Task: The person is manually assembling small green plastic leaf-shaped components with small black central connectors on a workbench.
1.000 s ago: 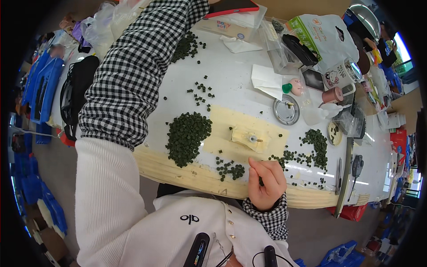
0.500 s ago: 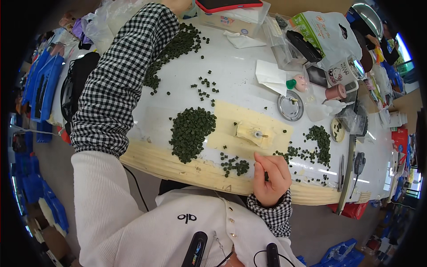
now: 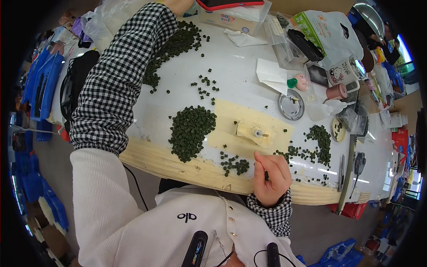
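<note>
My left arm, in a black-and-white checked sleeve cover, reaches across the table to the far side. Only part of my left hand (image 3: 179, 5) shows at the top edge, its fingers out of sight. Beneath that sleeve spreads a large pile of small dark green pieces (image 3: 182, 42). My right hand (image 3: 274, 178) is closed at the near edge, thumb against forefinger, with a dark green piece (image 3: 266, 175) showing inside the curled fingers. Just beyond it sits a cream-coloured block (image 3: 247, 133) with a small metal pin (image 3: 259, 133), on a pale yellow sheet (image 3: 224, 115).
More green pieces form a heap (image 3: 191, 133) left of the sheet and a looser group (image 3: 318, 144) at right. A round metal dish (image 3: 291, 105), a pink thread spool (image 3: 336, 92), a mug (image 3: 340, 73) and a clear plastic box (image 3: 231, 21) stand farther back. Tweezers (image 3: 341, 173) lie at right.
</note>
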A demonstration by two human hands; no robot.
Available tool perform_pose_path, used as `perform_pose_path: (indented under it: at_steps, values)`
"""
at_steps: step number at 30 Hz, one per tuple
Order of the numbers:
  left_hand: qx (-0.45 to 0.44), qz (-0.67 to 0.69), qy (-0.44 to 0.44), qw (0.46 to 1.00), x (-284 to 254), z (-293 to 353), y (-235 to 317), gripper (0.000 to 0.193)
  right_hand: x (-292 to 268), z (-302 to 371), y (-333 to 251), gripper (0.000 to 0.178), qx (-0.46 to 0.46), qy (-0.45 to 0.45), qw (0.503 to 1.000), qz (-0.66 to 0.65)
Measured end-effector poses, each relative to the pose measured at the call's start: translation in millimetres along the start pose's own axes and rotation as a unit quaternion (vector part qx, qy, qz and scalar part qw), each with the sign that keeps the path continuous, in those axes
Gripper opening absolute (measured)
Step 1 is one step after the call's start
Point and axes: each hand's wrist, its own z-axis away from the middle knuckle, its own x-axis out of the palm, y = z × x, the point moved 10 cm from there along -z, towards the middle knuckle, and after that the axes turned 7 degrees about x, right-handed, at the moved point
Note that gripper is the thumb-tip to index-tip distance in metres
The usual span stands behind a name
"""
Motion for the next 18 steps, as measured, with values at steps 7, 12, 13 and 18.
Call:
perform_pose_path:
  at_steps: [7,12,13,18]
  values:
    - [-0.042,0.114,0.050,0.991,-5.6,-2.6,-6.1,0.066,-0.1,-0.4,-0.5,0.024,0.003,-0.006,1.000,0.004]
    - [-0.018,0.096,0.015,0.995,-3.0,-10.0,-15.4,0.061,0.3,0.1,-0.6,0.024,0.001,-0.006,1.000,0.004]
    - [-0.007,0.082,0.003,0.997,-0.9,-11.1,-16.4,0.060,0.4,-0.1,-0.5,0.024,0.002,-0.006,1.000,0.003]
    - [0.045,0.001,0.004,0.999,-1.4,-13.4,-13.6,0.057,0.5,-0.4,-0.9,0.024,0.002,-0.007,1.000,0.000]
